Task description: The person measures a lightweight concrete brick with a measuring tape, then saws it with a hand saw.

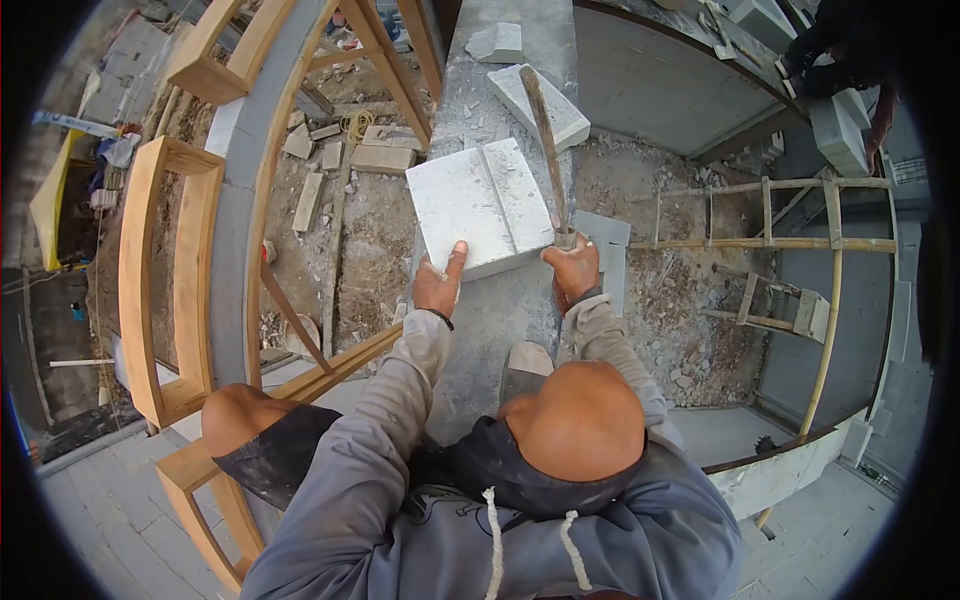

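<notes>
At the centre of the frame a pale grey rectangular lightweight concrete block (480, 205), scored by a straight groove down its face, lies flat on top of the grey concrete wall (490, 320) the person straddles. The left hand (440, 283) rests on the block's lower edge, its grip spread, thumb pointing up onto the face. The right hand (574, 270) is at the block's lower right corner, its grip pressed together around the wooden handle of a long hand tool (545, 150), which slants toward the upper middle across the block's right edge. Just above lie a second grey block (545, 105) and a small grey block fragment (497, 43). Wooden frames (165, 280) stand at the left; a bamboo ladder (770, 240) lies to the right.
</notes>
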`<state>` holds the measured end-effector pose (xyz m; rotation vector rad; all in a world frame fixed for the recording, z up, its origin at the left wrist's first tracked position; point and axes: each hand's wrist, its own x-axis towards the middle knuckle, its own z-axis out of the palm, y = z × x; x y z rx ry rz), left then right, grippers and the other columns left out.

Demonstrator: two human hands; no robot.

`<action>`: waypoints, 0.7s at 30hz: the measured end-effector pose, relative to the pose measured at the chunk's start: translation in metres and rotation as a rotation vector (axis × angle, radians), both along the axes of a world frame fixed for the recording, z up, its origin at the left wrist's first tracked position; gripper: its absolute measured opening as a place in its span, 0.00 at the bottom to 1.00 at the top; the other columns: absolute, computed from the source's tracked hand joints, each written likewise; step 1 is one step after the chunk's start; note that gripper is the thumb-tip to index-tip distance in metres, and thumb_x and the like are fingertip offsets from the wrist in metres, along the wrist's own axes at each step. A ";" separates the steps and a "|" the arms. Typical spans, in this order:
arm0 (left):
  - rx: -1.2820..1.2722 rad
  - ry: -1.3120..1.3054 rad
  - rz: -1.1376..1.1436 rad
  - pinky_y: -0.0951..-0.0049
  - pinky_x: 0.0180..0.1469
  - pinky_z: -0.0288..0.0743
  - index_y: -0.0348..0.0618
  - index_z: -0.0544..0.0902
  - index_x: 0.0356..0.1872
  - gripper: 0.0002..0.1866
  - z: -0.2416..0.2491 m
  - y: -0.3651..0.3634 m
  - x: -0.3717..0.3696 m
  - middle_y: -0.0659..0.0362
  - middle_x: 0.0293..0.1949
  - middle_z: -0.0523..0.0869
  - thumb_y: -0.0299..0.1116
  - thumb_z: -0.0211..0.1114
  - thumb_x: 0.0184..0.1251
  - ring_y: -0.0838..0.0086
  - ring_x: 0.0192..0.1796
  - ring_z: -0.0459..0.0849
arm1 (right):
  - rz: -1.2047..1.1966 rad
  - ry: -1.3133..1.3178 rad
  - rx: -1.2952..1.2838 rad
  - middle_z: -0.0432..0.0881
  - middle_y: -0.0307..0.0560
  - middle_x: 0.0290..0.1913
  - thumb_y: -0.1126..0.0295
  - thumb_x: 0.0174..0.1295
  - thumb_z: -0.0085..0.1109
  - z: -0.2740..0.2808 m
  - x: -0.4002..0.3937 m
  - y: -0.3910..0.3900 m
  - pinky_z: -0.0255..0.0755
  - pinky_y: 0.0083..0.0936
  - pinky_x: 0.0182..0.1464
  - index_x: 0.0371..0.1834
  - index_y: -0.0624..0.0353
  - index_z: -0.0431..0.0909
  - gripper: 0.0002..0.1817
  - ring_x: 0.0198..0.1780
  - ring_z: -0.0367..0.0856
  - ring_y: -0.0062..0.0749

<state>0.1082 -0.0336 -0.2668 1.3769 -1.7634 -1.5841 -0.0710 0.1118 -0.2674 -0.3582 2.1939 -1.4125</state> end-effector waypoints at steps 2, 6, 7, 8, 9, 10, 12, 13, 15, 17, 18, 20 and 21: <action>-0.104 -0.259 -0.077 0.64 0.48 0.77 0.28 0.81 0.44 0.38 0.055 -0.007 0.006 0.43 0.37 0.87 0.63 0.63 0.59 0.56 0.43 0.86 | 0.008 0.059 -0.017 0.82 0.48 0.25 0.67 0.44 0.60 0.048 0.005 -0.001 0.73 0.28 0.35 0.41 0.66 0.81 0.20 0.27 0.77 0.27; -0.434 -0.397 -0.228 0.56 0.41 0.78 0.37 0.84 0.44 0.33 0.125 -0.026 -0.010 0.44 0.32 0.87 0.63 0.60 0.60 0.49 0.39 0.86 | 0.075 0.204 -0.131 0.83 0.52 0.27 0.67 0.44 0.60 0.083 -0.021 -0.024 0.74 0.29 0.38 0.45 0.65 0.82 0.23 0.30 0.81 0.31; -0.449 -0.386 -0.226 0.56 0.41 0.78 0.37 0.84 0.44 0.33 0.125 -0.036 -0.015 0.44 0.32 0.87 0.63 0.60 0.60 0.49 0.39 0.86 | 0.071 0.217 -0.144 0.83 0.52 0.27 0.67 0.44 0.60 0.084 -0.024 -0.027 0.74 0.29 0.38 0.45 0.65 0.82 0.23 0.30 0.81 0.31; -0.468 -0.487 -0.277 0.56 0.40 0.78 0.37 0.84 0.44 0.34 0.121 -0.049 -0.022 0.44 0.32 0.87 0.63 0.60 0.60 0.50 0.39 0.86 | 0.087 0.220 -0.072 0.83 0.54 0.30 0.67 0.44 0.60 0.086 -0.030 -0.032 0.75 0.29 0.41 0.45 0.65 0.82 0.23 0.33 0.82 0.34; -0.486 -0.587 -0.324 0.56 0.40 0.77 0.36 0.84 0.43 0.34 0.116 -0.061 -0.027 0.44 0.33 0.87 0.64 0.61 0.60 0.50 0.39 0.86 | 0.101 0.224 0.000 0.84 0.56 0.32 0.67 0.44 0.59 0.088 -0.037 -0.039 0.75 0.29 0.43 0.46 0.65 0.81 0.23 0.36 0.84 0.37; -0.585 -0.662 -0.306 0.56 0.40 0.77 0.36 0.84 0.43 0.33 0.116 -0.060 -0.031 0.44 0.33 0.87 0.63 0.62 0.59 0.51 0.39 0.86 | 0.140 0.226 0.033 0.84 0.59 0.36 0.67 0.44 0.59 0.092 -0.038 -0.040 0.75 0.29 0.47 0.48 0.65 0.81 0.25 0.40 0.85 0.41; -0.558 -0.632 -0.306 0.56 0.40 0.77 0.36 0.84 0.41 0.33 0.110 -0.063 -0.029 0.43 0.32 0.86 0.62 0.64 0.58 0.49 0.37 0.86 | 0.077 0.279 -0.030 0.84 0.58 0.35 0.67 0.45 0.60 0.086 -0.024 -0.035 0.75 0.30 0.46 0.47 0.64 0.81 0.23 0.40 0.84 0.40; -0.543 -0.600 -0.309 0.55 0.39 0.77 0.35 0.85 0.40 0.33 0.107 -0.063 -0.027 0.41 0.31 0.86 0.62 0.65 0.57 0.47 0.36 0.85 | 0.005 0.337 -0.102 0.84 0.57 0.34 0.68 0.45 0.61 0.087 -0.015 -0.030 0.75 0.30 0.45 0.46 0.64 0.81 0.22 0.39 0.84 0.39; -0.567 -0.657 -0.290 0.55 0.40 0.77 0.34 0.84 0.35 0.31 0.116 -0.055 -0.029 0.40 0.30 0.86 0.60 0.67 0.56 0.46 0.36 0.85 | 0.000 0.456 -0.125 0.84 0.56 0.32 0.68 0.46 0.62 0.100 0.004 -0.019 0.75 0.31 0.43 0.43 0.65 0.80 0.19 0.37 0.84 0.39; -0.502 -0.571 -0.283 0.54 0.40 0.77 0.33 0.83 0.34 0.32 0.109 -0.050 -0.025 0.40 0.30 0.85 0.60 0.68 0.55 0.46 0.36 0.85 | -0.010 0.566 -0.140 0.83 0.55 0.31 0.68 0.46 0.63 0.102 0.030 -0.006 0.75 0.31 0.41 0.40 0.65 0.79 0.17 0.35 0.84 0.39; -0.496 -0.572 -0.293 0.54 0.40 0.77 0.33 0.83 0.34 0.32 0.103 -0.044 -0.023 0.40 0.30 0.85 0.60 0.68 0.55 0.46 0.36 0.85 | 0.029 0.402 -0.134 0.81 0.48 0.28 0.68 0.49 0.64 0.102 0.041 -0.001 0.74 0.28 0.39 0.37 0.65 0.77 0.15 0.33 0.80 0.31; -0.512 -0.451 -0.179 0.55 0.41 0.77 0.33 0.80 0.39 0.34 0.095 -0.034 -0.021 0.42 0.29 0.85 0.60 0.70 0.53 0.47 0.36 0.85 | 0.082 0.298 -0.061 0.78 0.43 0.23 0.68 0.52 0.65 0.099 0.049 0.001 0.72 0.25 0.31 0.32 0.64 0.74 0.12 0.27 0.76 0.23; -0.511 -0.447 -0.183 0.55 0.41 0.77 0.33 0.80 0.39 0.34 0.093 -0.035 -0.020 0.42 0.29 0.85 0.60 0.70 0.53 0.47 0.36 0.85 | 0.078 0.300 -0.058 0.78 0.43 0.23 0.68 0.52 0.65 0.097 0.049 0.001 0.72 0.25 0.31 0.32 0.64 0.74 0.12 0.27 0.76 0.23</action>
